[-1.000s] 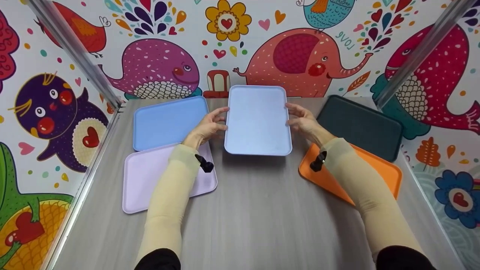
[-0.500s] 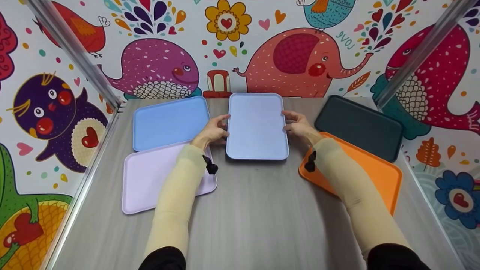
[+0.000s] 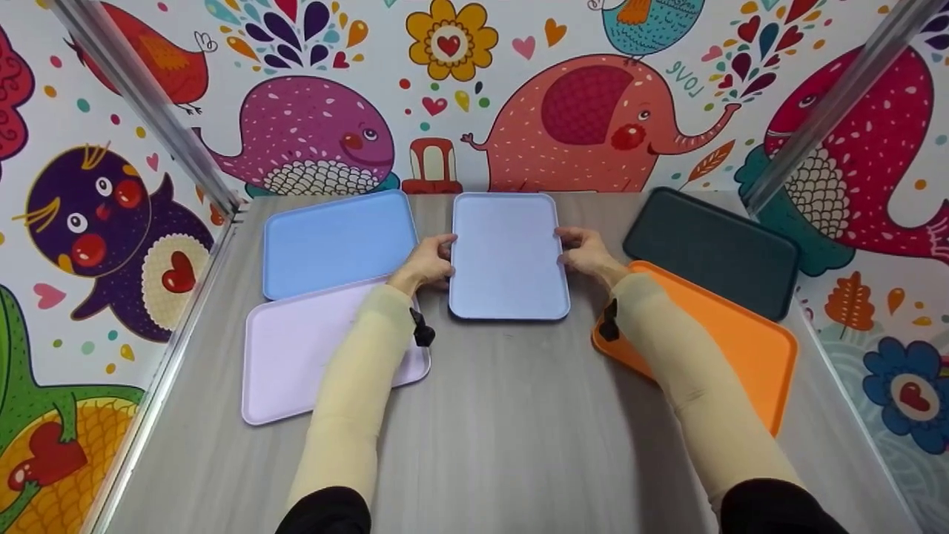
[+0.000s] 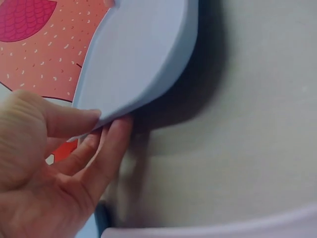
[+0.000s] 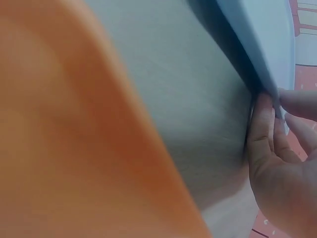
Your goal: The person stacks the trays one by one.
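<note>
Near, we find the lilac tray at left and the orange tray at right. Beyond, at the table's far centre, we see the pale blue tray; the left hand and right hand pinch its long sides between thumb and fingers. We judge it light, stiff, smooth; hold mid-side. Against one second earlier, it sits lower, its shadow narrower.

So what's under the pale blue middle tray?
Beneath the pale blue tray, fingers of the left grip and right grip show at its sides, with shadowed table below; what's under its middle is hidden.
</note>
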`<state>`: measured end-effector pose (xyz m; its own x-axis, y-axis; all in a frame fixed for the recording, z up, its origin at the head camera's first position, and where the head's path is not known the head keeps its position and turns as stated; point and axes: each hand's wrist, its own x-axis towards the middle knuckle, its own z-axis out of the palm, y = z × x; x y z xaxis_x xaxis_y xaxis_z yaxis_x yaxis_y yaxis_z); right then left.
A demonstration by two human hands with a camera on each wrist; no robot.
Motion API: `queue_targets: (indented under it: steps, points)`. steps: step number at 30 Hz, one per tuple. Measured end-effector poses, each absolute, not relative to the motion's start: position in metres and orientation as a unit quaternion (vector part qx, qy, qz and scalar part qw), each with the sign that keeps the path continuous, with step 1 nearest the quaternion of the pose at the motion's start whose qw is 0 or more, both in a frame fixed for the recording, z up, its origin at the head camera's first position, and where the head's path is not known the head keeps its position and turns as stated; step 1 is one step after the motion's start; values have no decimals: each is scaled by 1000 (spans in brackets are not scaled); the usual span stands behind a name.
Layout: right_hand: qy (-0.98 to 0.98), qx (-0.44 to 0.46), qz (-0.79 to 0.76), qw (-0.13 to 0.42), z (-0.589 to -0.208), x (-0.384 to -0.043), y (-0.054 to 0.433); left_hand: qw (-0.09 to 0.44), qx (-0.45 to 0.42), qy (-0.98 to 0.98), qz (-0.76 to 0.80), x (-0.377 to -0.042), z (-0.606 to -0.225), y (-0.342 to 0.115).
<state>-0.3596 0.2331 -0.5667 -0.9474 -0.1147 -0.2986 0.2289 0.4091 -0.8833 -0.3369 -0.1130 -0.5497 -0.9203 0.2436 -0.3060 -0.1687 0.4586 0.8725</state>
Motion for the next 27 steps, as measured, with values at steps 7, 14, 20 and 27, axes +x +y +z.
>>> queue_targets:
  steps: [7, 14, 20, 27]
  points:
    - [846, 25, -511, 151, -565, -358, 228, 195, 37, 864, 462, -337, -547, -110]
    - [884, -3, -452, 118, -564, -359, 223, 165, 54, 925, 339, -371, -582, -111]
    - [896, 21, -428, 118, -548, -352, 215, 166, 56, 930, 322, -387, -601, -116]
    - [890, 18, -441, 111, -527, -336, 200, 173, 64, 899, 396, -352, -551, -125]
